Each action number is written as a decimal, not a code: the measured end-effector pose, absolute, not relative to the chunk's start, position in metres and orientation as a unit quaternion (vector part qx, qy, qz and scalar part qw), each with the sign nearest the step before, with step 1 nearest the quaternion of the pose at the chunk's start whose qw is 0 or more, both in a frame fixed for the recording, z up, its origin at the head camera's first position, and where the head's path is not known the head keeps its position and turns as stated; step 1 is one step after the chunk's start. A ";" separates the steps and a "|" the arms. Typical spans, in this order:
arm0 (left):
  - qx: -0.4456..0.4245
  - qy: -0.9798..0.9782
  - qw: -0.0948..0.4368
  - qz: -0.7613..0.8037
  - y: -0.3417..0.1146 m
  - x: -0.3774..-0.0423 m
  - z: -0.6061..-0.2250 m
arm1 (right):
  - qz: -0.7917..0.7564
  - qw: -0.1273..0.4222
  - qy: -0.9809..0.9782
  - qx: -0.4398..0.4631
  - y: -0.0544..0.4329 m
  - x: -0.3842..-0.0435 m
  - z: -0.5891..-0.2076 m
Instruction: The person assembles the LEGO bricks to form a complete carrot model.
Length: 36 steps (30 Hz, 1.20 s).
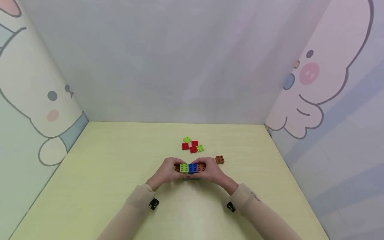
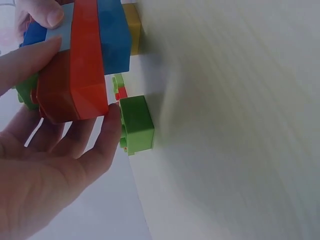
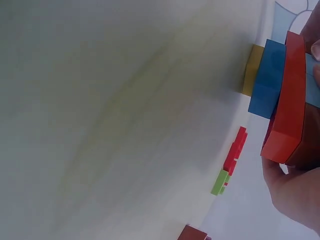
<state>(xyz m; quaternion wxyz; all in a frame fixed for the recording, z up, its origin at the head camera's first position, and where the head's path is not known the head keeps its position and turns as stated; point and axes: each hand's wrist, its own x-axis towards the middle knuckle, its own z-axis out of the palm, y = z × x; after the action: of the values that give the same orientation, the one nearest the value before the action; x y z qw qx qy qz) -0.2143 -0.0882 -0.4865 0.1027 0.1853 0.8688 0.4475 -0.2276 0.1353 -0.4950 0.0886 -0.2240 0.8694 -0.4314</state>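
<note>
Brick stack [image 1: 192, 168]: left hand [image 1: 168, 170] and right hand [image 1: 212, 171] pinch opposite ends, a two-sided grip presumably steadying it; loose red bricks [image 1: 193, 149] lie beyond the stack.

Table [image 1: 105, 156], left edge: passage is left open.
Right edge: passage is left beyond brown brick [image 1: 220, 160].
Towards far edge: obstructed by red pieces [image 1: 193, 149], green pieces [image 1: 200, 148].
Middle: blocked by brick stack [image 1: 192, 168], hands.

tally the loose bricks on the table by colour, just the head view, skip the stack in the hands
red bricks: 3
green bricks: 2
brown brick: 1
total: 6
</note>
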 end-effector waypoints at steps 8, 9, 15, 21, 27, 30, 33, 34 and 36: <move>0.188 0.873 0.101 0.438 -0.088 -0.213 -0.485 | -0.436 0.108 0.859 -0.247 0.140 -0.229 -0.493; 0.188 0.874 0.102 0.435 -0.088 -0.214 -0.485 | -0.437 0.109 0.857 -0.249 0.141 -0.229 -0.493; 0.195 0.881 0.102 0.420 -0.088 -0.215 -0.484 | -0.445 0.107 0.854 -0.247 0.148 -0.231 -0.502; 0.199 0.885 0.096 0.411 -0.090 -0.213 -0.486 | -0.455 0.100 0.852 -0.240 0.151 -0.230 -0.508; 0.194 0.908 0.081 0.362 -0.100 -0.214 -0.492 | -0.457 0.104 0.853 -0.229 0.150 -0.230 -0.510; 0.196 0.916 0.073 0.343 -0.108 -0.214 -0.494 | -0.453 0.107 0.858 -0.219 0.149 -0.230 -0.509; 0.192 0.920 0.057 0.338 -0.114 -0.213 -0.493 | -0.452 0.110 0.859 -0.213 0.149 -0.229 -0.508; 0.190 0.921 0.050 0.337 -0.115 -0.213 -0.493 | -0.452 0.111 0.859 -0.212 0.149 -0.229 -0.507; 0.183 0.923 0.034 0.335 -0.117 -0.214 -0.493 | -0.455 0.114 0.857 -0.212 0.148 -0.229 -0.507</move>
<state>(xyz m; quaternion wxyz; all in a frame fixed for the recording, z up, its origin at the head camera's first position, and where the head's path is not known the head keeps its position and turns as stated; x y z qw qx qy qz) -0.2137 -0.1169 -0.4928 0.0341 0.1833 0.9234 0.3354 -0.2289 0.1484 -0.5068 0.1136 -0.2115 0.8573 -0.4554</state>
